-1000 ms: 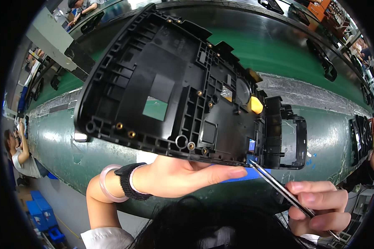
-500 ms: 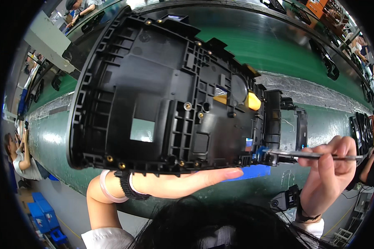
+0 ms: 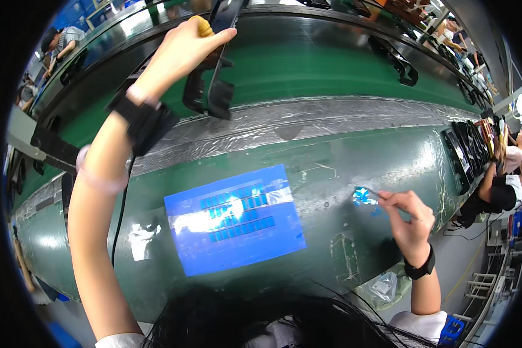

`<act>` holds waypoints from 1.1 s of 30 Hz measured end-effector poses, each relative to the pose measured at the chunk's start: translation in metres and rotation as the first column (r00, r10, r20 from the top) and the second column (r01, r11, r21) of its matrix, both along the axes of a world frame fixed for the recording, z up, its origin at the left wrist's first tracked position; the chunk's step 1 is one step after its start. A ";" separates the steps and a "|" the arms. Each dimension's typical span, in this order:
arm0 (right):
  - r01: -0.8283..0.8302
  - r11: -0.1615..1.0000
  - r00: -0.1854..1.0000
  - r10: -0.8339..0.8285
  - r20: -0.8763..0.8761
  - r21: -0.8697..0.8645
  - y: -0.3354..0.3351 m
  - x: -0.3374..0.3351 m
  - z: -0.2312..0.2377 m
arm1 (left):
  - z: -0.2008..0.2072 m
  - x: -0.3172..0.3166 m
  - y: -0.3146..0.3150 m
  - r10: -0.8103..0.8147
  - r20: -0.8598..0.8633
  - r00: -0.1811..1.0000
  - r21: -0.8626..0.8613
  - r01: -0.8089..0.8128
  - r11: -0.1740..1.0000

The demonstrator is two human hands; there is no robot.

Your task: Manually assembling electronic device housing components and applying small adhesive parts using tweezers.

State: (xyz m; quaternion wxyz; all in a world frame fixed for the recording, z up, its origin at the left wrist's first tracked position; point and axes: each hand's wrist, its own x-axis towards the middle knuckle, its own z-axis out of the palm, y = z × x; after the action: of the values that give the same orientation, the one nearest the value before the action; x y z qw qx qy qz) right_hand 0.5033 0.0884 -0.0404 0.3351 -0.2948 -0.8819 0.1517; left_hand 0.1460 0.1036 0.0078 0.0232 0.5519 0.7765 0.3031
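Observation:
My left hand [image 3: 182, 52] reaches across to the far belt, its fingers closed on a black plastic housing [image 3: 219, 95]. A yellow covering shows on one finger, and the housing's upper part runs out toward the top edge. My right hand [image 3: 409, 217] pinches slim metal tweezers [image 3: 375, 194] over the near bench. Their tip is at a small heap of shiny blue scraps [image 3: 362, 197]. Between my arms lies a blue sheet [image 3: 200, 261] bearing rows of small dark-blue rectangles, with glare across it.
A green belt [image 3: 307, 69] runs behind a foil-covered ledge [image 3: 330, 119]. On the belt is another black part [image 3: 394, 58]. Black panels [image 3: 461, 156] stand at the right end of the bench. A clear plastic scrap [image 3: 145, 240] lies left of the sheet; a black cord [image 3: 122, 214] hangs beside my left arm.
The black housing has gone from close in front of me to the far belt with my left hand. My right hand has moved left and down with the tweezers. The blue sheet is uncovered.

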 end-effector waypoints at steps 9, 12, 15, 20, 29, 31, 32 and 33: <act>0.124 0.884 0.986 -0.160 -0.043 -0.450 0.006 0.007 0.009 | -0.053 -0.037 0.110 0.149 -0.403 0.903 -0.225 -0.256 0.940; 0.170 0.787 0.956 -0.279 -0.096 -0.592 0.005 0.012 0.020 | -0.055 -0.057 0.123 0.153 -0.223 0.963 -0.278 -0.214 0.936; 0.184 0.782 0.922 -0.348 -0.171 -0.596 0.006 0.007 0.029 | -0.047 -0.094 0.105 0.211 -0.446 0.870 -0.253 -0.349 0.903; 0.119 0.813 0.921 -0.304 -0.242 -0.570 0.008 -0.012 0.029 | -0.057 -0.112 0.051 0.082 -0.409 0.909 -0.596 -0.334 0.730; -0.174 0.520 0.942 -0.160 -0.296 -0.837 -0.005 -0.084 0.012 | -0.004 -0.133 -0.033 -0.005 0.636 0.772 0.172 -0.136 0.976; -0.207 0.435 0.943 -0.150 -0.298 -0.876 -0.009 -0.093 0.009 | 0.003 -0.123 -0.063 -0.397 0.880 0.262 0.449 -0.185 0.874; -0.218 0.430 0.944 -0.136 -0.302 -0.876 -0.011 -0.097 0.008 | 0.004 -0.112 -0.079 -0.446 0.867 0.223 0.494 -0.253 0.832; -0.208 0.441 0.940 -0.158 -0.304 -0.873 -0.011 -0.098 0.006 | 0.000 -0.092 -0.084 -0.406 0.889 0.214 0.453 -0.271 0.849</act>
State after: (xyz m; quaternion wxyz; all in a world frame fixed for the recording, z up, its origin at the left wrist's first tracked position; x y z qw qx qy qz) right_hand 0.4056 0.0778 -0.0348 0.2729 -0.3823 -0.5990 0.6485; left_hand 0.0536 0.0196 0.0077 0.3671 0.2557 0.4453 0.7756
